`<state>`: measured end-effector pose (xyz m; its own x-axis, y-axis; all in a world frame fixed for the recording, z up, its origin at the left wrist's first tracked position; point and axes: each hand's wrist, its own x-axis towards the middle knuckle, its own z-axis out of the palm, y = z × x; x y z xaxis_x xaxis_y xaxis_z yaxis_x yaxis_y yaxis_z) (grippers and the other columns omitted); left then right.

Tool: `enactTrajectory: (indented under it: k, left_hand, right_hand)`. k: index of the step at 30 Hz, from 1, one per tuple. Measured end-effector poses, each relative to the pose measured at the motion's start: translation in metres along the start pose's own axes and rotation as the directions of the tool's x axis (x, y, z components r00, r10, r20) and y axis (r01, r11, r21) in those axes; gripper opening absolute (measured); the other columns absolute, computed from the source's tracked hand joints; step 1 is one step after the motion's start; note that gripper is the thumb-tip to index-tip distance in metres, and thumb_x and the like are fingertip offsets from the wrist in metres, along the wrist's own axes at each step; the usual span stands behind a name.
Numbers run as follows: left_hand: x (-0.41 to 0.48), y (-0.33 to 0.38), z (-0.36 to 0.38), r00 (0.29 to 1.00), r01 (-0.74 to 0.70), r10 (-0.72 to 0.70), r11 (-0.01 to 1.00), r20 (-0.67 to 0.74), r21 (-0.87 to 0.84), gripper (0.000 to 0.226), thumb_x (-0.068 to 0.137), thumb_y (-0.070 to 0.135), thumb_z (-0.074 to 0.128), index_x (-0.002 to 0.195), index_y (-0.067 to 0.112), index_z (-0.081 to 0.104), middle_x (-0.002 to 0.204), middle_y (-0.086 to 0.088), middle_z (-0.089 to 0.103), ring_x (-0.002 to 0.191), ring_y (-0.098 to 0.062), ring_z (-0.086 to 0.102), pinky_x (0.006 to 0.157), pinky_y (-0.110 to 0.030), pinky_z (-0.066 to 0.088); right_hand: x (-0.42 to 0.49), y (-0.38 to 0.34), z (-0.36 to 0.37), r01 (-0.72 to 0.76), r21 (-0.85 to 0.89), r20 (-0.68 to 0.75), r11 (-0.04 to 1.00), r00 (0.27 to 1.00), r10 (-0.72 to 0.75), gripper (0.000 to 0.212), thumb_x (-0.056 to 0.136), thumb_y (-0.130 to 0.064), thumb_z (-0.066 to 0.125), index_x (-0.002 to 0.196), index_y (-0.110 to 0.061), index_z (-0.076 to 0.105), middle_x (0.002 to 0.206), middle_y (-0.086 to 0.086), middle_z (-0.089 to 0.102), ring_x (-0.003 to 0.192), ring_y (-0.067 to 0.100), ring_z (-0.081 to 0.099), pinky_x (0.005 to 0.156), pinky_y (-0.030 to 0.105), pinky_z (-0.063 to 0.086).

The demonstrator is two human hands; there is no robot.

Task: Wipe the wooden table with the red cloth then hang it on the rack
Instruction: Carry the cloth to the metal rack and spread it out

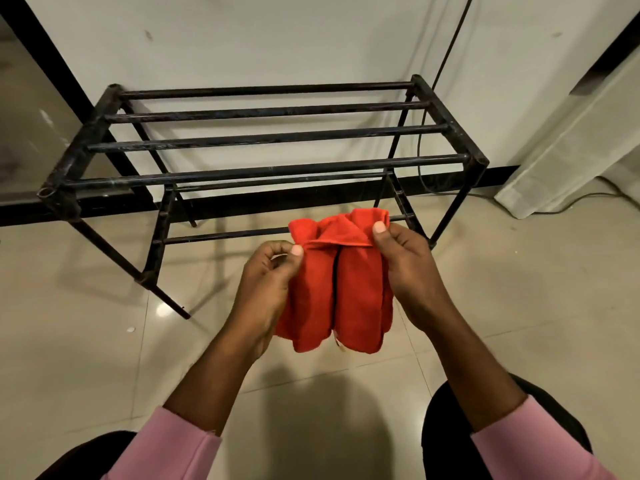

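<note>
I hold the red cloth point(341, 289) bunched between both hands above the tiled floor, in front of the rack. My left hand point(266, 285) pinches its upper left edge with thumb and fingers. My right hand point(405, 268) grips the upper right edge, thumb on top. The cloth hangs down in two thick folds. The black metal rack point(266, 138) stands just beyond, its top made of several parallel bars with nothing on them. The wooden table is out of view.
The rack has a lower tier of bars point(221, 234) and thin slanted legs. A white wall with a black skirting point(104, 206) runs behind it. A cable point(446, 57) hangs down the wall. A pale curtain point(568, 140) falls at the right.
</note>
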<state>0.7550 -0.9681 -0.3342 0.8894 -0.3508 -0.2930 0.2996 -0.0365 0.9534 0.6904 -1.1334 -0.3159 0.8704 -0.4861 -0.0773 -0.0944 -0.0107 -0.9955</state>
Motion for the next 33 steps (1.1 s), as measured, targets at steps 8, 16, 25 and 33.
enactTrajectory:
  k: [8,16,25,33]
  left_hand:
    - [0.001,0.000,-0.008,0.998,-0.059,0.058,0.998,0.027,0.037,0.040,0.094,0.006,0.058,0.110,0.043,0.057,0.109,0.006,0.064,0.092,-0.010,0.063,0.071,-0.027,0.049]
    - [0.003,-0.004,-0.010,0.986,-0.119,0.139,0.974,-0.093,0.195,0.007,0.087,0.029,0.072,0.094,0.029,0.074,0.098,0.015,0.070,0.097,0.000,0.063,0.094,-0.032,0.052]
    - [0.005,-0.002,-0.001,0.963,-0.190,0.223,0.959,-0.148,0.212,0.018,0.097,0.023,0.058,0.087,0.018,0.072,0.085,0.000,0.071,0.079,-0.011,0.064,0.078,-0.038,0.054]
    - [0.008,0.003,-0.022,0.926,-0.358,0.345,0.664,0.156,0.656,0.026,0.072,0.042,0.080,0.091,0.030,0.067,0.095,0.015,0.049,0.085,0.001,0.048,0.069,-0.011,0.036]
  right_hand:
    - [0.001,-0.001,-0.002,0.024,0.002,-0.051,1.000,0.998,-0.023,0.029,0.100,-0.033,0.045,0.096,-0.020,0.071,0.087,0.003,0.071,0.085,0.021,0.067,0.080,0.041,0.055]
    - [0.000,0.001,-0.004,0.116,-0.208,0.037,0.971,0.993,-0.111,0.033,0.093,-0.016,0.054,0.118,-0.038,0.050,0.114,-0.002,0.060,0.098,0.016,0.061,0.080,0.040,0.054]
    - [0.001,0.005,0.012,0.117,-0.631,0.148,0.767,0.989,-0.030,0.031,0.074,-0.031,0.079,0.102,-0.022,0.072,0.101,-0.006,0.059,0.091,0.007,0.053,0.070,0.014,0.038]
    - [0.007,0.005,-0.003,0.219,-0.609,0.004,0.762,0.962,-0.273,0.015,0.089,-0.014,0.057,0.085,-0.020,0.070,0.083,-0.005,0.066,0.076,0.007,0.059,0.067,0.027,0.045]
